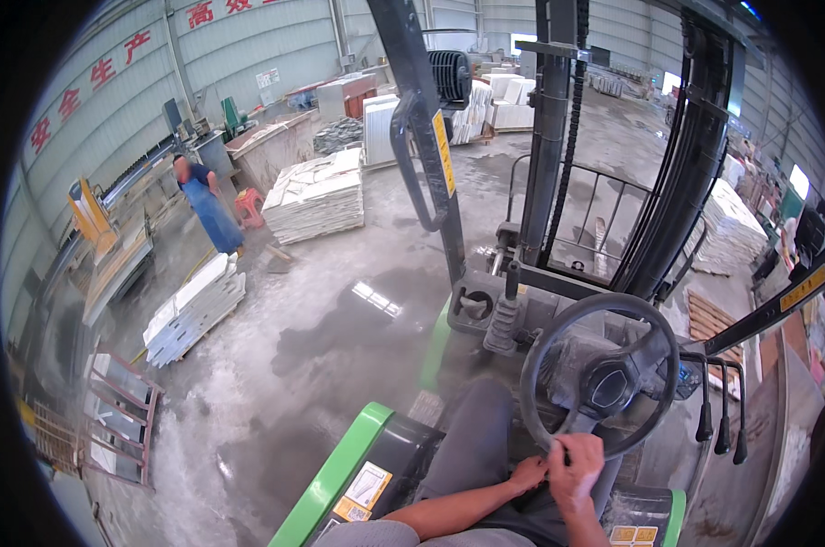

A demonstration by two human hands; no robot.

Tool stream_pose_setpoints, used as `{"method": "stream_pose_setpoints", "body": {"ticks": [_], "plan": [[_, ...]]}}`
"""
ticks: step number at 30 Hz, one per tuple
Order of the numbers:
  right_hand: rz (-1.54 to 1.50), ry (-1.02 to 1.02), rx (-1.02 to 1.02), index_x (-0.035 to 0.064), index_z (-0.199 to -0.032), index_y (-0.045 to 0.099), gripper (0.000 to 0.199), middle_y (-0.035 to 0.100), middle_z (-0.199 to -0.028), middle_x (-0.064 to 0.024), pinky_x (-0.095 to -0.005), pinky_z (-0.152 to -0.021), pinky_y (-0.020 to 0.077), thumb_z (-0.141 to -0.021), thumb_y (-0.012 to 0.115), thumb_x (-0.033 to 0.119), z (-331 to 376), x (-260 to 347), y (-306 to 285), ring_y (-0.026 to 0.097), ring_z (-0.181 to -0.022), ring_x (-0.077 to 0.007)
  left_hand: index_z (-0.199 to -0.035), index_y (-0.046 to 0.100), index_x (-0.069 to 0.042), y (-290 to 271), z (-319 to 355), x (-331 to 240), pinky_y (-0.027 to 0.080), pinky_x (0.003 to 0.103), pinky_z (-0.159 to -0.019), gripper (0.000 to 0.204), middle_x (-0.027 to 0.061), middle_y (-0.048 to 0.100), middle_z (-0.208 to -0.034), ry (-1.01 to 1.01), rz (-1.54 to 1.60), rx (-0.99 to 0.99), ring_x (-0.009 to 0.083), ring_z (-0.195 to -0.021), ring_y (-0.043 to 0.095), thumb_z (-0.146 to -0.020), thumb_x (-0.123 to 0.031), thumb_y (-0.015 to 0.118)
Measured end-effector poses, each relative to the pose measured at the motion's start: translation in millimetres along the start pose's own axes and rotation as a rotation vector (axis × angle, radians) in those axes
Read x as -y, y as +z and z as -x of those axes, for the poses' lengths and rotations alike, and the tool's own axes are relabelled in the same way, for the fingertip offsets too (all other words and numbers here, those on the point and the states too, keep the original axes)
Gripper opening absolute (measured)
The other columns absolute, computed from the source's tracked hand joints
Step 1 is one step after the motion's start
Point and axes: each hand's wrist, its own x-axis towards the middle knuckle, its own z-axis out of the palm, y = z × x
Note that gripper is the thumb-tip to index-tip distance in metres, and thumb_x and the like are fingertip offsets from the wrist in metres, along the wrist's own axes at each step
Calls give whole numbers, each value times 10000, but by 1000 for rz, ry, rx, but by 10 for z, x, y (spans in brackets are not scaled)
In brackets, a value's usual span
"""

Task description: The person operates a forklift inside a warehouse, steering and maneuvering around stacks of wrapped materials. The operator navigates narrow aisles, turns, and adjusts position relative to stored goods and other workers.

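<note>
Nearest the camera, the left hand (527,473) rests with fingers curled narrow on the grey trouser leg, touching the right hand (575,467), which is wrapped around the lower rim of the black steering wheel (602,374). The wheel is a smooth, dusty ring tilted toward the seat, directly above and ahead of both hands, the right one nearer. Further right stand three slim black-knobbed control levers (721,415), upright and well apart from either hand.
</note>
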Motion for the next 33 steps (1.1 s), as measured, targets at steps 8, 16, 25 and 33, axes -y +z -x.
{"method": "stream_pose_setpoints", "body": {"ticks": [8,16,25,33], "plan": [[233,338,-193,-4,-987,682,77,652,-890,-152,-426,-730,479,-938,633,28,-265,-938,220,606,-814,-323,-952,639,-19,-556,-771,32,475,382,-488,376,98,650,-696,42,-15,47,210,-499,606,-1025,-360,499],[242,409,-328,-12,-1032,675,136,645,-878,-112,-344,-683,481,-1020,578,82,-1111,-1743,665,596,-745,-214,-920,632,-9,-738,-1610,84,453,398,-471,387,100,638,-680,117,46,90,211,-476,592,-1038,-349,489],[215,381,-313,-14,-1039,671,121,639,-883,-127,-368,-704,479,-1007,578,57,-1526,-2259,1449,598,-766,-250,-981,649,-5,-1174,-2434,121,458,392,-477,348,105,649,-695,25,46,71,213,-475,593,-1028,-325,518],[188,388,-270,-11,-1041,673,114,637,-911,-130,-376,-730,483,-1000,582,43,-2008,-2738,2020,607,-803,-272,-1010,652,-9,-1411,-3149,-127,453,398,-460,346,118,662,-716,-65,-3,34,215,-481,597,-1021,-328,520]]}}
